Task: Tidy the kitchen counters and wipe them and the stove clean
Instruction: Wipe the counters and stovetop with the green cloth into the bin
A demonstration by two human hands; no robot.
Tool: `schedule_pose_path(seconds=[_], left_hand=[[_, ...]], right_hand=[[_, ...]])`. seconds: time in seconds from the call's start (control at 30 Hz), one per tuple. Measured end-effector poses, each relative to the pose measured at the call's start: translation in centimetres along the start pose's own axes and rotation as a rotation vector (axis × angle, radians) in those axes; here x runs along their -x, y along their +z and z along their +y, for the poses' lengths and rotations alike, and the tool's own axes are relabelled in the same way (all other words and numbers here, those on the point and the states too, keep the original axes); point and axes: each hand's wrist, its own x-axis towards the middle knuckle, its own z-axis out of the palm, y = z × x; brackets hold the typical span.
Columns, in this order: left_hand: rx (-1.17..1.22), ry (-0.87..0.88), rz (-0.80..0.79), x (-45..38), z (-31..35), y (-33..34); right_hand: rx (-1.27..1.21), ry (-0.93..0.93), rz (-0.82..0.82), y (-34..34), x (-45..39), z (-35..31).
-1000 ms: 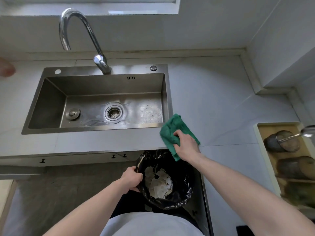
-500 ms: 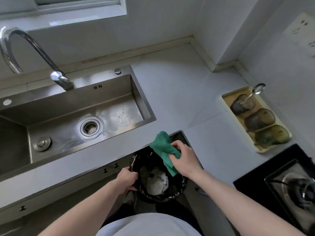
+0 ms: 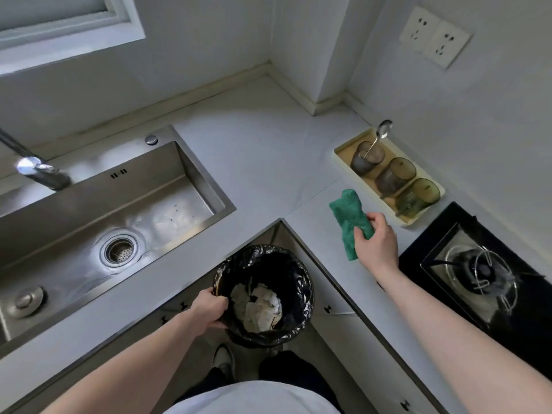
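the green cloth (image 3: 349, 222) hangs bunched in the right hand (image 3: 377, 245), fingers and thumb curled round its lower half, over the pale counter (image 3: 268, 162) just in front of the stove (image 3: 478, 273). whether the cloth's loose end touches the surface i cannot tell. just beyond it sits a cream tray (image 3: 340, 153) with three dark glass jars in a row, and a spoon (image 3: 379, 135) stands in the far jar (image 3: 366, 158). the left hand (image 3: 209, 306) grips the near rim of a small bin (image 3: 295, 282) lined with a black bag, held below the counter's inner corner; crumpled white paper (image 3: 260, 306) lies inside. to the left the steel sink (image 3: 191, 180) is set into the counter, with its drain strainer (image 3: 119, 251) and the tap (image 3: 41, 171) behind. two wall sockets (image 3: 434, 37) sit above the tray. a shoe (image 3: 222, 360) shows on the floor under the bin.
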Motion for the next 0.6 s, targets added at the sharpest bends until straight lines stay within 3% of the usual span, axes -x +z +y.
schedule_pose_path(seconds=[0.2,0.6], left_hand=[[0.032,0.008,0.019,-0.4,1.3,2.2],[0.035,-0.020,0.062,-2.0,1.2,4.7]], right_hand=[[0.084,0.085,-0.012,-1.3,-5.1,3.6],[0.249,0.165,-0.234,3.5,-7.3,5.7]])
